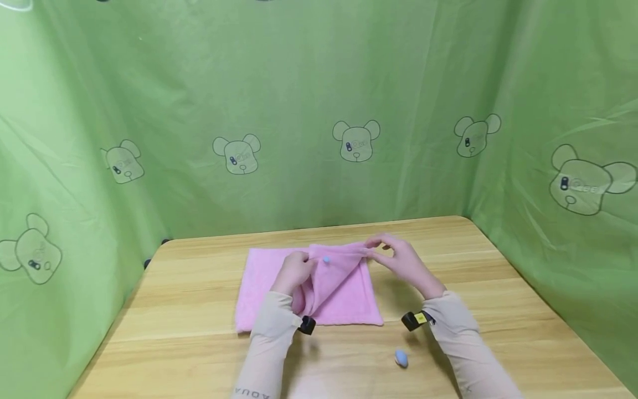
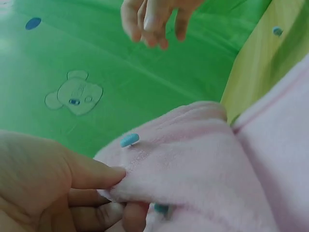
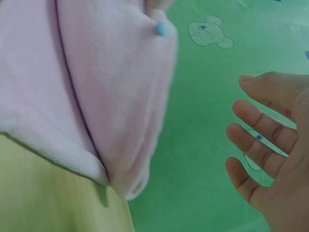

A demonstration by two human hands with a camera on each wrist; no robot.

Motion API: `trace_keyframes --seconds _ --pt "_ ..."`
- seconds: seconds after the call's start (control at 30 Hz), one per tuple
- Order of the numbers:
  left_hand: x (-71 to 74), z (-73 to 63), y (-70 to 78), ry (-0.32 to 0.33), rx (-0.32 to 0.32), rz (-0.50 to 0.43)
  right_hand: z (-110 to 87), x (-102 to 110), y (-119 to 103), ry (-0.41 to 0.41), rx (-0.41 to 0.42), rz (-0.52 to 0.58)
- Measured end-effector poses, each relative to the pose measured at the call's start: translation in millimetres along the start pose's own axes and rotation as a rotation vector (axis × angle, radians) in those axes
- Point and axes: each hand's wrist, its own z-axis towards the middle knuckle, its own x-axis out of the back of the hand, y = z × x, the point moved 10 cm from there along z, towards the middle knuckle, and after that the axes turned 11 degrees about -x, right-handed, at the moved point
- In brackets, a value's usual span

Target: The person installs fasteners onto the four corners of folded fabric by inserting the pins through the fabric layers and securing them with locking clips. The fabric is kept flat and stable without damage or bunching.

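Observation:
A pink plush cloth (image 1: 266,282) lies on the table, its right part lifted and folded over. My left hand (image 1: 295,271) pinches the folded edge between thumb and fingers. Close to that thumb, a small ribbed light-blue knob (image 2: 130,140) stands on the cloth. Under the edge, by the left fingertips, a teal piece (image 2: 162,209) shows partly, the rest hidden by cloth. My right hand (image 3: 270,140) is beside the cloth's right end with fingers spread and nothing in them; the right wrist view shows a gap between it and the cloth.
A small blue-and-white oval piece (image 1: 401,358) lies on the wooden table (image 1: 189,310) near the front, right of the cloth. Green curtains (image 1: 299,83) printed with bear heads hang behind the table and along both sides.

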Motion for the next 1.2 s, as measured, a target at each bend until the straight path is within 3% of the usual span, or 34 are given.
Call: trace_keyframes --seconds 0.23,0.5,0.63,0.73,0.9,1.07,1.2 --pt "2.2 -7.7 -29.7 0.064 0.183 -0.228 0.1 20 8 0.055 -0.027 -0.004" --pt "-2.6 -6.1 -30.6 0.020 0.172 -0.270 -1.0 34 12 0.085 -0.042 -0.021" --pt "1.6 -9.5 -27.7 0.046 0.192 -0.296 -2.5 45 13 0.117 -0.036 -0.024" --pt "11.9 -10.7 -22.7 0.064 0.174 -0.218 -4.8 56 15 0.144 -0.035 -0.021" --pt "26.6 -7.3 -8.7 0.037 0.091 -0.013 -9.2 69 25 0.166 -0.036 -0.033" --pt "23.0 -9.5 10.4 -0.020 0.035 -0.030 -13.8 69 41 0.110 -0.039 -0.096" --pt "14.2 -14.7 30.3 -0.064 -0.036 -0.043 -20.6 58 59 -0.019 -0.069 -0.157"
